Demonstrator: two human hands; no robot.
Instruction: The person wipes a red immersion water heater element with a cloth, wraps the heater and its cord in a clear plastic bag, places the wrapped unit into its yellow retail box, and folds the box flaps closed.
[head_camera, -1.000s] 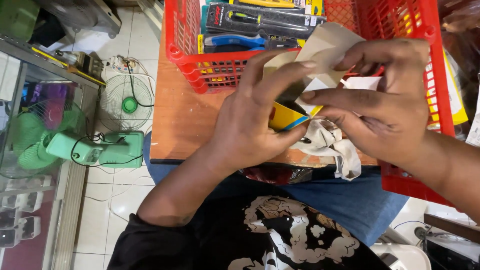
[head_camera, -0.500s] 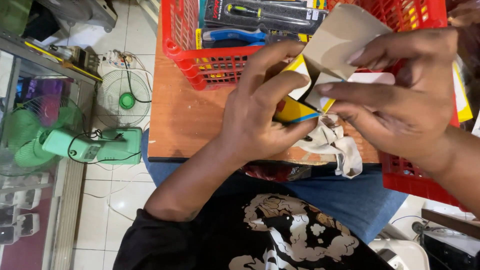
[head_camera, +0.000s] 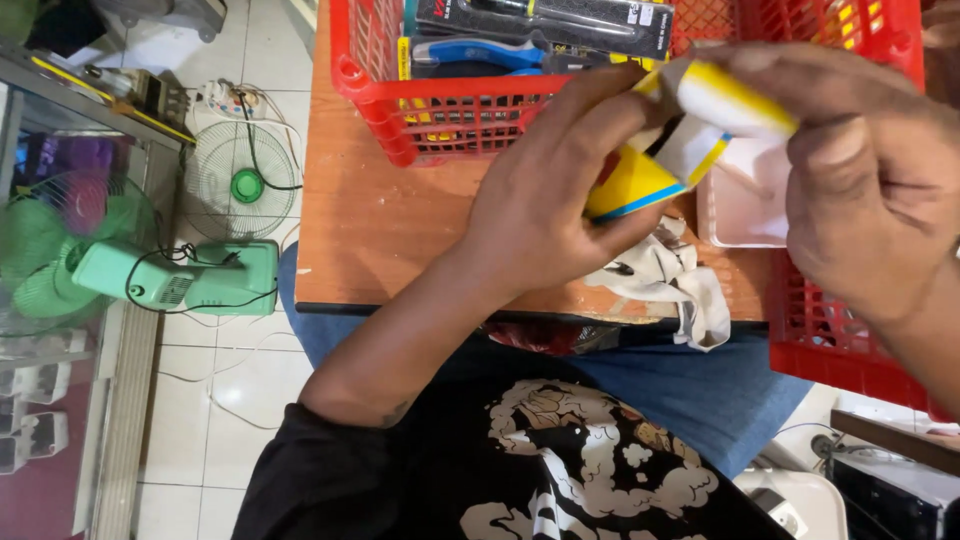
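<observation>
You sit at a wooden table (head_camera: 400, 220); its top is orange-brown and scuffed, and its near edge meets your lap; the floor (head_camera: 250, 390) to your left is pale tile, with loose cables lying across it.

Count of things on the floor side: two green fans, one lying on its side (head_camera: 170, 275) and one standing as a round grille (head_camera: 240, 180); one white power strip (head_camera: 225, 98) beyond the grille.

Count of things on the table: two red baskets; the far basket (head_camera: 460, 120) holds packaged tools, including one pair of blue-handled pliers (head_camera: 480, 52); the second basket (head_camera: 840, 330) sits at your right and overhangs the table edge; one white tray (head_camera: 745, 205) lies beside it; one crumpled white cloth (head_camera: 670, 280) lies at the near edge.

Your two hands meet above the table, in front of the far basket; your left hand (head_camera: 560, 200) closes thumb and fingers on the lower, yellow part of one small carton (head_camera: 690, 130); your right hand (head_camera: 860, 170) pinches the carton's upper white-and-yellow flap, fingers together on it; the carton is held clear of the table, tilted, just above the cloth and tray.
</observation>
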